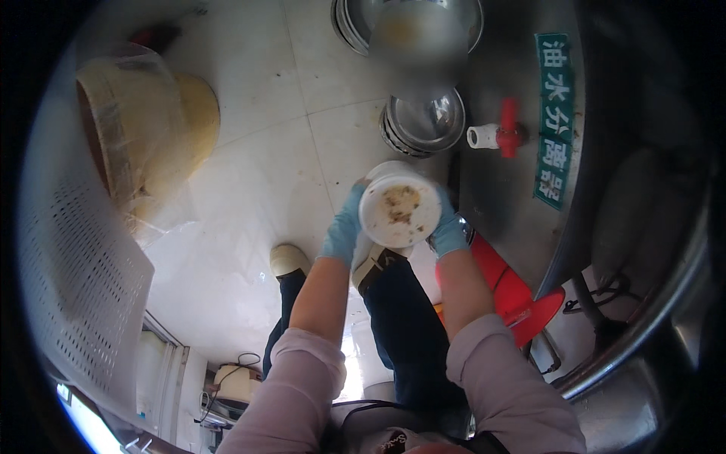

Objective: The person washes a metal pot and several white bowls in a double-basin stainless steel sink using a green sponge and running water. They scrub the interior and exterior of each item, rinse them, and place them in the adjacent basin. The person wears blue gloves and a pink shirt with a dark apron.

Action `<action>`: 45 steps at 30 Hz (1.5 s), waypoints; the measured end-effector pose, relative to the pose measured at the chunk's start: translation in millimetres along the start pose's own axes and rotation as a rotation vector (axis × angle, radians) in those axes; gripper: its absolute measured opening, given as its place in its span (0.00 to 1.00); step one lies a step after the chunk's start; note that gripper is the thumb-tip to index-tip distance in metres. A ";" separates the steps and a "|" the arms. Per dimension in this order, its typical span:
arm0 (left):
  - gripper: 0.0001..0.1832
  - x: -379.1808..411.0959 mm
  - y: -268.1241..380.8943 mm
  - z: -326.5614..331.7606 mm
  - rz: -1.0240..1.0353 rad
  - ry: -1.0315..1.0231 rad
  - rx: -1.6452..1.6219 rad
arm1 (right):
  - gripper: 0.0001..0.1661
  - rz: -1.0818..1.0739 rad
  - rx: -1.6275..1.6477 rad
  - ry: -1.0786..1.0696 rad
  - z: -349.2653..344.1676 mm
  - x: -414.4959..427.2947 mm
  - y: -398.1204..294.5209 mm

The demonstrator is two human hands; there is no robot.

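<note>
Both of my hands wear light blue gloves. Between them is a round white plastic tub [377, 213], its round face turned up toward me. Brown and yellowish residue marks that face; whether it is the inside or the underside I cannot tell. My left hand [345, 227] grips the tub's left side, and my right hand [449, 227] grips the right side, with most fingers hidden. Just beyond the tub, a stack of steel bowls [425, 122] rests on the tiled floor [261, 187]. The tub is held above my shoe [371, 269].
On the right stands a steel cabinet [505, 215] with a red-handled valve [509, 127] and a green sign [551, 119] bearing writing. A red plastic object [505, 289] lies below it. Left are a plastic-wrapped yellowish drum [147, 125] and a perforated white panel [85, 272]. More steel bowls [349, 25] sit farther off.
</note>
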State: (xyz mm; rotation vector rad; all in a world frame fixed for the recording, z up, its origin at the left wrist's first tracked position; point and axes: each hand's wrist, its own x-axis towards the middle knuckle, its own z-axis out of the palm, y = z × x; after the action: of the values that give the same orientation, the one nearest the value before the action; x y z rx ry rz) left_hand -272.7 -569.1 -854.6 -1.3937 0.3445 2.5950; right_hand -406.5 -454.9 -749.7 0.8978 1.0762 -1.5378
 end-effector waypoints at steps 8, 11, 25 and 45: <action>0.28 -163.0 93.2 31.1 0.119 0.312 0.819 | 0.24 0.132 0.572 -0.136 28.2 -78.5 130.1; 0.33 -277.9 135.2 93.6 0.024 0.425 1.178 | 0.24 0.104 0.573 -0.103 68.6 -166.5 164.4; 0.18 -659.0 267.5 358.6 0.144 -0.361 0.613 | 0.27 -0.306 0.295 -0.438 313.0 -617.1 -9.0; 0.14 -425.7 432.3 734.7 0.230 -0.449 1.253 | 0.21 -0.437 1.115 -0.838 353.3 -455.2 -376.3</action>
State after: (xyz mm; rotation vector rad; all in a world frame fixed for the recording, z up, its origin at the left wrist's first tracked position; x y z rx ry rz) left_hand -737.9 -793.6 -53.9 -0.3257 1.6897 1.9392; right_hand -686.4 -612.6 -141.1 0.5546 -0.3069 -2.5996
